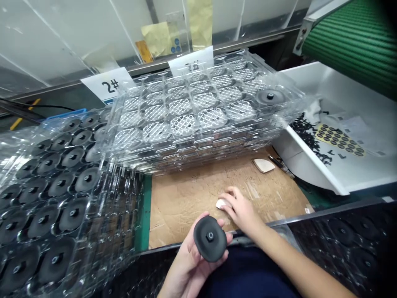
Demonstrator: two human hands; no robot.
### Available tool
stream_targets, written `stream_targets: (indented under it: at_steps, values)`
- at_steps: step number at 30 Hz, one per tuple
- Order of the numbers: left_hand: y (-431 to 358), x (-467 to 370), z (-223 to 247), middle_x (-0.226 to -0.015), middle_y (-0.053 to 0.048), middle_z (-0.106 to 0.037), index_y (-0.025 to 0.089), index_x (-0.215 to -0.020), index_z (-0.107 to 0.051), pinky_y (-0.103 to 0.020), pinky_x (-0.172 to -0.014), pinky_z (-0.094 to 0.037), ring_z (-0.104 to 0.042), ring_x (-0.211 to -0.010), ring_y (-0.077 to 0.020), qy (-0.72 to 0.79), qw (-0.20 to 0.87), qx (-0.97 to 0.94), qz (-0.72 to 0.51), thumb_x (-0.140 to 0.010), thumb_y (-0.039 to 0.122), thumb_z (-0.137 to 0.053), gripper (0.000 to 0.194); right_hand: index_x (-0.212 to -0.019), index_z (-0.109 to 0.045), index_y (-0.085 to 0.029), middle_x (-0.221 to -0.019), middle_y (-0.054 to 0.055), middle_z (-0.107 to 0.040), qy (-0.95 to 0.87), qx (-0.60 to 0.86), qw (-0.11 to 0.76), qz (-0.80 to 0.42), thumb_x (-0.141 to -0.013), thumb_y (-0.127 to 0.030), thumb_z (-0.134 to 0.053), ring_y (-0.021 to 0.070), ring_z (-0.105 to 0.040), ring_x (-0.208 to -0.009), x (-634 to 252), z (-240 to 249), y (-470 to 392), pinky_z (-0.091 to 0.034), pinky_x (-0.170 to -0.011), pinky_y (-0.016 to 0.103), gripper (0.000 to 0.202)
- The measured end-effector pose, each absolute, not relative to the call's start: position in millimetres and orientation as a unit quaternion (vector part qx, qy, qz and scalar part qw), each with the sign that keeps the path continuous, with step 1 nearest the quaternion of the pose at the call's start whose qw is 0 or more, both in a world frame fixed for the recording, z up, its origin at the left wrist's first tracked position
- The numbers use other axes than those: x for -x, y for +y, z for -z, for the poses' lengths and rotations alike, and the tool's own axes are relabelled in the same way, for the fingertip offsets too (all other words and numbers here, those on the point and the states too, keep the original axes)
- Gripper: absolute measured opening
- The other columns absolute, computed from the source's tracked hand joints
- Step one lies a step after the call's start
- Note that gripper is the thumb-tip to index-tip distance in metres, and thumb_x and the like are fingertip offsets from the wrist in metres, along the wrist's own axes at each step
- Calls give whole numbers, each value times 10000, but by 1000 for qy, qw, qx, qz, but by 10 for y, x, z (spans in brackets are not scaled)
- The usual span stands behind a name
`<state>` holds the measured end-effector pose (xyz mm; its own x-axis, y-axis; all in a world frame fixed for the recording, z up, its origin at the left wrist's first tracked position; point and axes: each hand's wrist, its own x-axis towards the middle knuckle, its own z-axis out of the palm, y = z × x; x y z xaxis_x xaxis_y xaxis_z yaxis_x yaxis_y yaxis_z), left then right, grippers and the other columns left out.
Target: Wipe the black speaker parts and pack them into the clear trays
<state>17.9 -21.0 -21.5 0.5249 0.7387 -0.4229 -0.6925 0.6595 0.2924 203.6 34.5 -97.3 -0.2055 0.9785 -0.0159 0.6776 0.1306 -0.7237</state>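
My left hand [187, 260] is closed around a black rounded disc [203, 248] with a small raised stud at its centre, the stud facing up toward me. Just beyond it, my right hand [240, 209] pinches a small white piece [221, 203] over the brown cardboard sheet [180, 196]; whether it is cloth or a pad I cannot tell. Behind both hands stands a stack of clear plastic trays [182, 124]. One similar black disc [270, 97] sits in the top tray's right end pocket.
At left, another tray stack [58, 178] is filled with black discs. A white bin [356, 178] at right holds small black parts [305, 128] and a yellow sticker sheet [339, 140]. A green conveyor belt [356, 45] overhangs it. A white wedge [263, 165] lies on the cardboard.
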Motion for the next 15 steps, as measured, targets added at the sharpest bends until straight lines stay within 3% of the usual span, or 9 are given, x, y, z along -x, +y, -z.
stream_targets:
  at_steps: [3, 8, 11, 13, 15]
  values:
    - [-228, -96, 269, -1286, -70, -545, 299, -1176, -553, -341, -917, -439, -500, -1157, -310, 271, 848, -16, -455, -694, 358, -680, 501, -971, -613, -197, -994, 88, -568, -736, 552, 249, -303, -875, -239, -455, 216, -558, -909, -1971, 1099, 234, -470, -796, 371, 189]
    - [-184, -58, 331, -1253, -85, -570, 280, -1174, -557, -355, -984, -388, -507, -1157, -285, 296, 812, 9, -503, -705, 364, -668, 490, -901, -647, -216, -749, 26, -619, -749, 526, 248, -316, -848, -234, -527, 175, -583, -713, -1958, 791, 333, -476, -661, 294, 132]
    - [-163, -93, 292, -1246, -86, -571, 277, -1199, -535, -362, -1003, -368, -513, -1151, -269, 328, 792, -11, -516, -693, 324, -688, 531, -988, -618, -227, -828, 27, -629, -731, 536, 277, -319, -882, -247, -481, 152, -585, -720, -1827, 311, 400, -468, -632, 251, 175]
    - [-166, -117, 253, -1201, -84, -598, 273, -1227, -509, -353, -1000, -373, -522, -1137, -252, 353, 780, -25, -515, -681, 308, -702, 580, -1112, -549, -236, -957, 39, -618, -732, 516, 314, -316, -908, -235, -423, 162, -572, -838, -1689, -12, 363, -461, -731, 277, 239]
    - [-174, -128, 222, -1158, -74, -619, 276, -1242, -492, -332, -987, -387, -527, -1126, -236, 371, 775, -26, -512, -681, 287, -707, 601, -1115, -537, -209, -923, 45, -617, -768, 437, 330, -331, -889, -182, -422, 174, -552, -833, -1564, -248, 292, -438, -765, 316, 255]
